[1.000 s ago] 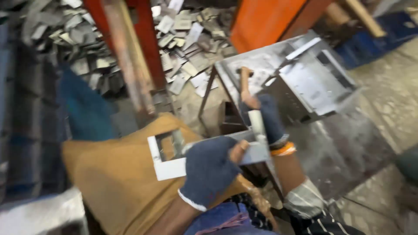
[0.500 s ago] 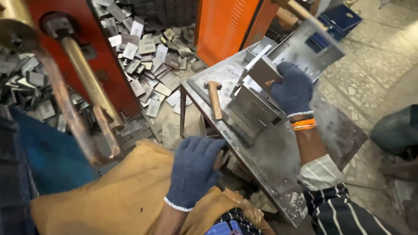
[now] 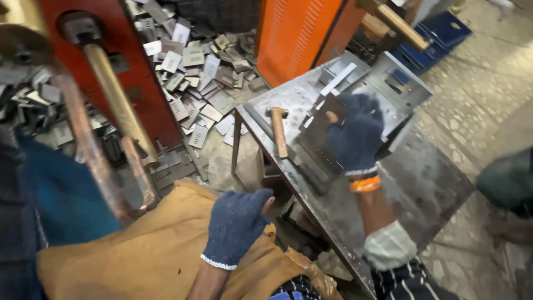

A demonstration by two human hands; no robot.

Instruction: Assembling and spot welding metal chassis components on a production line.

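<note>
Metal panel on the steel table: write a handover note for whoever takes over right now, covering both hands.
Right hand, gloved, grips the metal panel, which stands tilted on the steel table.
Left hand, gloved, holds nothing; it rests on the tan cloth by the table's near edge.
Hammer lies flat on the table, just left of the panel, untouched.
More sheet-metal parts lie at the table's far end; a heap of small metal pieces covers the floor behind.
Done: panel is on the table, in hand.
Left: hammer not yet picked up; panel not laid flat.
</note>
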